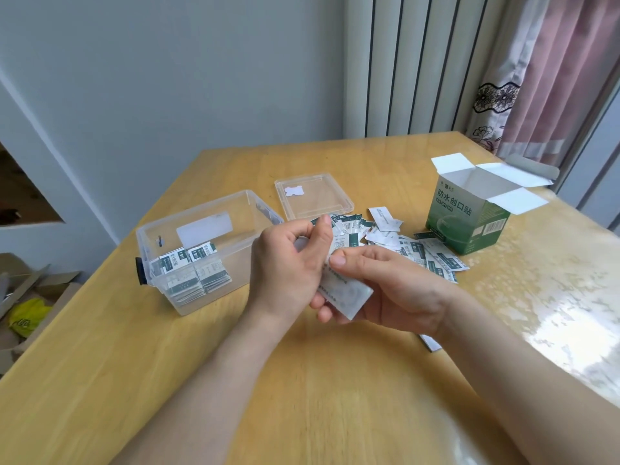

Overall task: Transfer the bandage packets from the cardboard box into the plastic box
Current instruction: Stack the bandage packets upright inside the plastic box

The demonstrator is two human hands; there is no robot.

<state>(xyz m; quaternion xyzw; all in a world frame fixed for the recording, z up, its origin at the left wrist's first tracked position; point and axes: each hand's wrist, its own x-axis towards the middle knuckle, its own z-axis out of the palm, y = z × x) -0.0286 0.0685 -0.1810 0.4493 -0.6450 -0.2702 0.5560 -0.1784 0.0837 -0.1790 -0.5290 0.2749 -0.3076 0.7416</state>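
Both hands meet above the table's middle, holding a small stack of white-and-green bandage packets (349, 297). My right hand (396, 290) cups the stack from below with its thumb on top. My left hand (292, 263) pinches the stack's upper edge with curled fingers. To the left stands the clear plastic box (201, 209), with several packets stacked in its near end. The green cardboard box (469, 219) stands open at the right. Between the boxes, a pile of loose packets (412, 250) lies scattered on the wood.
The plastic box's clear lid (315, 196) lies flat behind the loose pile. One packet (431, 344) peeks out under my right forearm. The wooden table (302, 397) meets a wall at the back; a curtain hangs at the right. Cardboard and a yellow bag lie on the floor at the left.
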